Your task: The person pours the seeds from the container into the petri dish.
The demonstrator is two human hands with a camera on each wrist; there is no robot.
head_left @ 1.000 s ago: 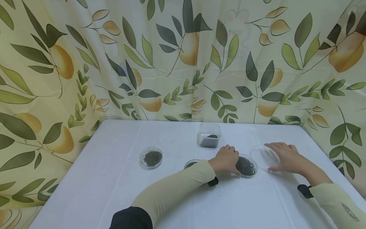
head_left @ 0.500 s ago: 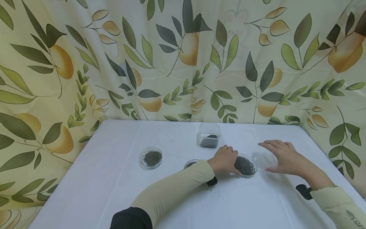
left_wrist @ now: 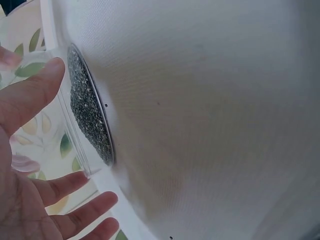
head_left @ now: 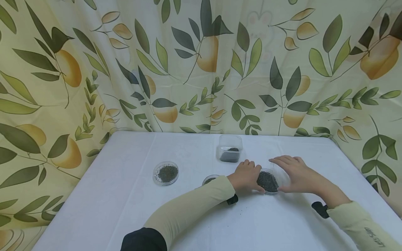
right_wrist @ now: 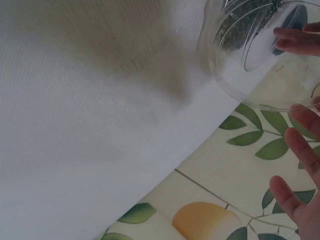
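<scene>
A clear petri dish (head_left: 267, 182) of dark grey granules sits on the white table. My left hand (head_left: 246, 177) grips its left side, thumb at the near rim and fingers toward the far side. In the left wrist view the granules (left_wrist: 89, 107) lie heaped beside the left thumb and index finger. My right hand (head_left: 303, 177) holds a clear lid (right_wrist: 231, 86) by its edge, tilted and partly over the dish from the right. The right wrist view shows right fingers (right_wrist: 302, 150) at the lid's rim; the right thumb is not clearly seen there.
Another dish of granules (head_left: 167, 173) stands at the left. A third dish (head_left: 209, 178) is mostly hidden behind the left sleeve. Behind the hands is a clear plastic tub (head_left: 230, 150) with dark granules. A leaf-patterned curtain (head_left: 188, 87) hangs beyond the table.
My right hand has moved left with the lid, bringing it from beside the dish to partly over it. My left hand has stayed almost still at the dish.
</scene>
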